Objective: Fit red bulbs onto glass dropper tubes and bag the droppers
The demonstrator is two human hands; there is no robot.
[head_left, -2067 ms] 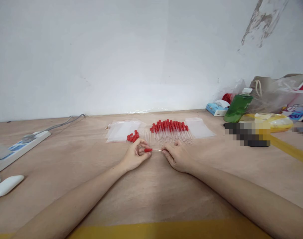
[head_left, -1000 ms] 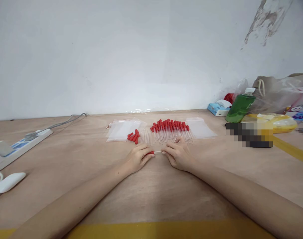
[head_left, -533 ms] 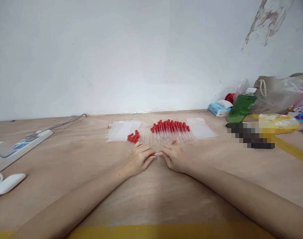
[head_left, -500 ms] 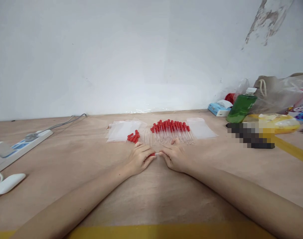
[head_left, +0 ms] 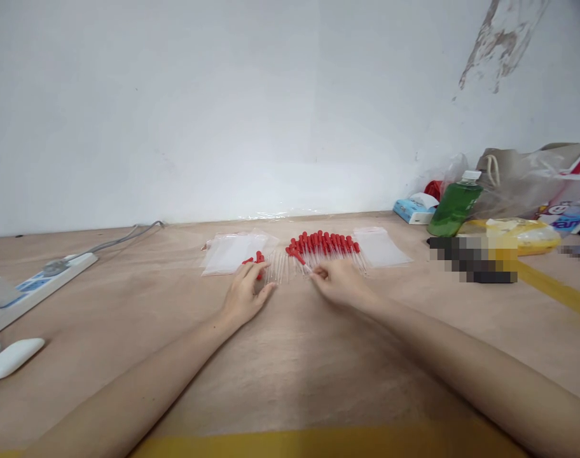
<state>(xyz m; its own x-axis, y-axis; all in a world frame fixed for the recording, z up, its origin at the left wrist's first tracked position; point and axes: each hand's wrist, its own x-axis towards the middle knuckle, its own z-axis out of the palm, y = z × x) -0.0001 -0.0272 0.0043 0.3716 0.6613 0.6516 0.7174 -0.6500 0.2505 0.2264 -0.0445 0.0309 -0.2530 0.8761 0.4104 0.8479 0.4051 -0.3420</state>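
My right hand [head_left: 340, 283] pinches the clear tube of a dropper [head_left: 298, 256] whose red rubber bulb points up and left, at the left end of a fanned row of red-bulbed droppers [head_left: 331, 242]. My left hand [head_left: 243, 294] is open, thumb apart from the fingers, reaching over the small pile of loose red rubber bulbs [head_left: 259, 256] and partly hiding it. Whether its fingertips touch a bulb I cannot tell. Between the hands lie several clear thin tubes [head_left: 279, 266] without bulbs.
Clear plastic bags [head_left: 230, 252] lie left of the bulbs, another bag [head_left: 381, 247] right of the row. A power strip [head_left: 46, 289] and white plug-like item [head_left: 18, 358] sit left. At right stand a green bottle [head_left: 455, 207], a tissue pack [head_left: 414, 208] and a yellow packet [head_left: 523, 236].
My hands have moved apart. The left let go of the red bulb end and went left to the loose bulbs; the right carried the dropper forward to the row.
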